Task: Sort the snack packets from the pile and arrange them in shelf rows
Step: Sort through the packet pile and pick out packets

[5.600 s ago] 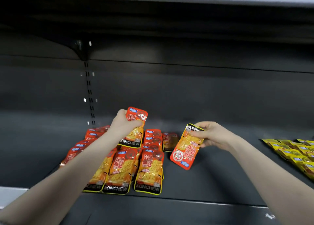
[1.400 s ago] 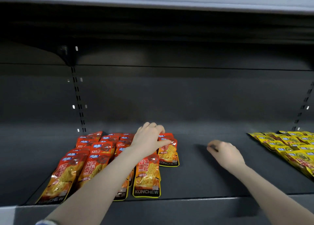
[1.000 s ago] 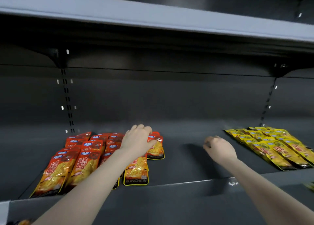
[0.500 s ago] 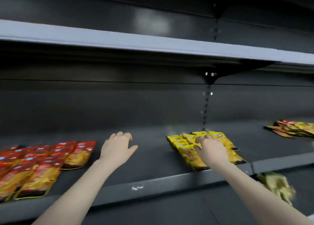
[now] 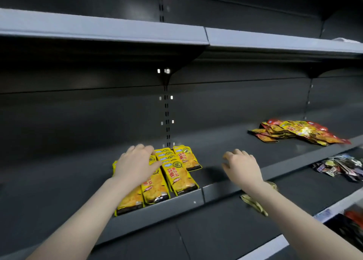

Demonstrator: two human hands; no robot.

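Several yellow snack packets (image 5: 177,174) lie in neat rows on the dark shelf (image 5: 196,198), near its front lip. My left hand (image 5: 135,163) hovers over the left part of these rows, fingers relaxed, holding nothing. My right hand (image 5: 240,164) hangs over bare shelf to the right of the yellow rows, fingers loosely curled and empty. Farther right on the same shelf sits a mixed pile of red and yellow packets (image 5: 296,132). The red rows are out of view.
A grey upper shelf (image 5: 102,31) overhangs the working shelf. On the shelf below, a gold packet (image 5: 255,202) lies under my right forearm and a heap of dark packets (image 5: 341,166) sits at the right. A slotted upright (image 5: 167,114) runs down the back wall.
My view has swung right, away from the red rows. Both hands have left the red packets and travelled right, empty; the left one now hovers over the yellow rows, and the mixed pile has come closer.
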